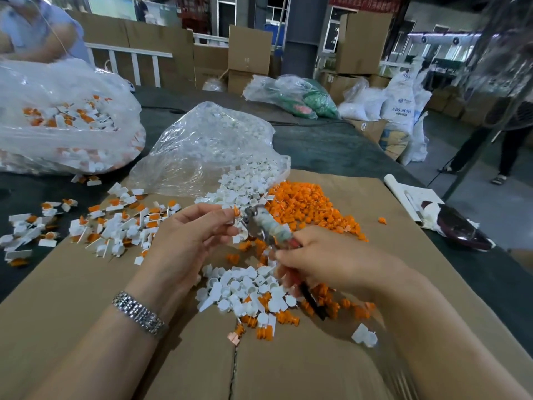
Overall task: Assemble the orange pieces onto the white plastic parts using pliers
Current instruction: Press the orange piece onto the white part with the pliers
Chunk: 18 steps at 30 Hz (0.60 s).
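My left hand (190,235) pinches a small white plastic part with an orange piece (236,211) on it, held above the cardboard. My right hand (326,261) grips the red-and-black handles of the pliers (264,223), whose metal jaws point at that orange piece and nearly touch it. Below my hands lies a mixed heap of loose white parts (245,287) with orange pieces around it. A large pile of orange pieces (311,203) sits behind the pliers. Assembled white-and-orange parts (115,223) are scattered to the left.
A flat cardboard sheet (86,298) covers the dark table. A clear bag of white parts (207,145) stands behind the piles, and a bigger bag of assembled parts (57,119) at far left. Another person (37,30) sits at the back left. A dark red object (458,229) lies at the right edge.
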Each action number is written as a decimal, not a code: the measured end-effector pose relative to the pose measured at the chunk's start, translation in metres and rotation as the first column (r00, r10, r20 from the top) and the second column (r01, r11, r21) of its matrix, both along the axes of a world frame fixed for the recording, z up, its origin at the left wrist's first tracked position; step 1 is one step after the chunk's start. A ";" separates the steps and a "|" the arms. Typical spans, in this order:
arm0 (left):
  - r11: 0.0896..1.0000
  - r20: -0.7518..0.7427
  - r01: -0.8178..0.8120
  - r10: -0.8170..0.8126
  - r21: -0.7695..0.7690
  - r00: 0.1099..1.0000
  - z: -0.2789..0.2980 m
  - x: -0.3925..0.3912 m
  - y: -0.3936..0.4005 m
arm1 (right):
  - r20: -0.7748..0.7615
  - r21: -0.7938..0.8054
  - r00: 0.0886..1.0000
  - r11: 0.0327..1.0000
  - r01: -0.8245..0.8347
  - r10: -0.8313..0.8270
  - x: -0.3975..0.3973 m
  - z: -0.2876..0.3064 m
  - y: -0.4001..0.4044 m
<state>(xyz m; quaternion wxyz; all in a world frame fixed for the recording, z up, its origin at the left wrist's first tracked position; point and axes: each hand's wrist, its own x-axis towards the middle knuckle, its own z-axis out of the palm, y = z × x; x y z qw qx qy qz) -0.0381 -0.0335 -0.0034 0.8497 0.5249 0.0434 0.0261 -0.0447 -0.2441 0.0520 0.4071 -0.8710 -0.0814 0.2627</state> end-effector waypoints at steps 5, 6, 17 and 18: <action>1.000 0.017 -0.012 0.011 0.016 1.000 -0.001 0.000 -0.001 | 0.010 0.047 1.000 0.999 0.003 -0.004 -0.008 0.001 0.013; 1.000 0.016 -0.015 0.015 0.018 1.000 -0.001 0.000 0.000 | 0.029 0.021 1.000 1.000 -0.004 0.003 -0.009 0.001 0.014; 0.996 0.025 -0.055 0.053 0.066 0.998 -0.004 0.001 -0.001 | 0.082 -0.087 0.996 0.996 -0.019 0.026 -0.010 -0.002 0.019; 0.996 0.024 -0.057 0.056 0.068 0.998 -0.004 0.001 -0.002 | 0.076 -0.083 0.997 0.996 -0.015 0.021 -0.010 -0.002 0.018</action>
